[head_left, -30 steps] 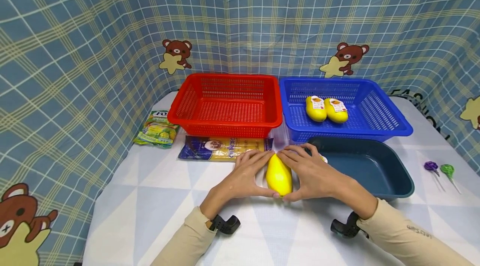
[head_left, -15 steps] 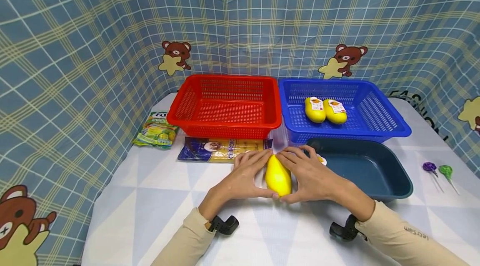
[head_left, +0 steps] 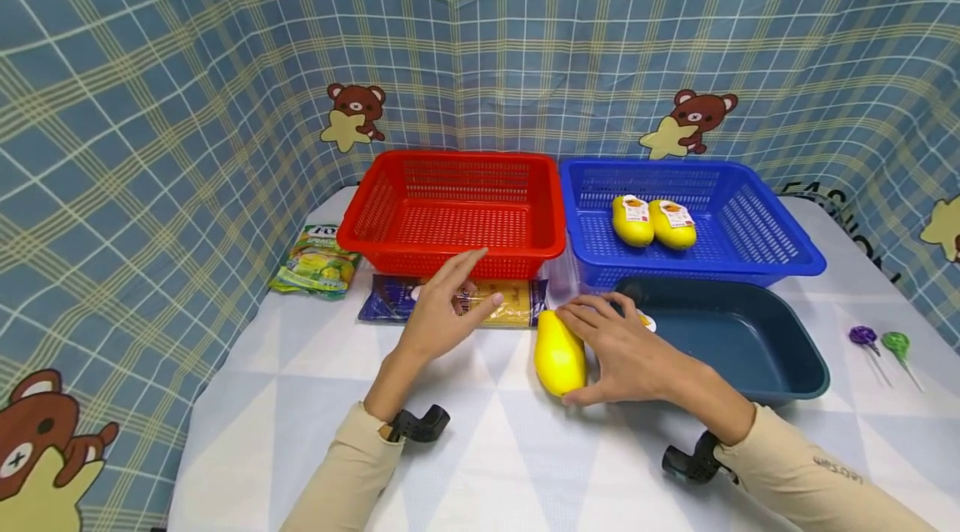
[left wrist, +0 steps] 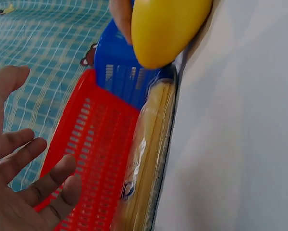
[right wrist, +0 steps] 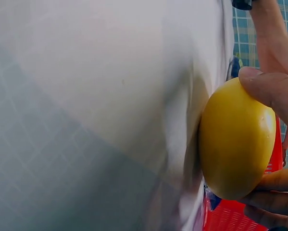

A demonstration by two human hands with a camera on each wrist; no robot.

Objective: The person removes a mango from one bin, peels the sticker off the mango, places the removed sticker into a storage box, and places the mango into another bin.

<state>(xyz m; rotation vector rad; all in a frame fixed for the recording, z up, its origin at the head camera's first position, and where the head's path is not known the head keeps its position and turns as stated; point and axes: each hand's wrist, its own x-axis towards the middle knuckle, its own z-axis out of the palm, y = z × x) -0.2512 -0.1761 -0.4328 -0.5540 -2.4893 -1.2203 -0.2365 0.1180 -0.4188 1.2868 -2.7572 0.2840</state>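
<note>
A yellow mango-shaped fruit (head_left: 558, 355) lies on the white tablecloth (head_left: 315, 399) in the head view. My right hand (head_left: 621, 348) grips its right side, with the thumb at the near end and the fingers curled over the far end. The right wrist view shows the same fruit (right wrist: 237, 139) with my thumb (right wrist: 271, 89) pressed on it. My left hand (head_left: 442, 311) hovers to the left with straight, spread fingers and holds nothing. It is above a long pasta packet (head_left: 517, 308). In the left wrist view the open palm (left wrist: 18, 183) faces the red basket (left wrist: 95, 154).
An empty red basket (head_left: 450, 247) and a blue basket (head_left: 750, 265) holding two labelled yellow fruits (head_left: 652, 221) stand at the back. A dark tray (head_left: 750, 382) lies right of my right hand. A green snack bag (head_left: 315, 258) lies at left, two lollipops (head_left: 877, 342) at right.
My left hand has let go of the yellow fruit and moved left and up, over the pasta packet. The right hand stays on the fruit.
</note>
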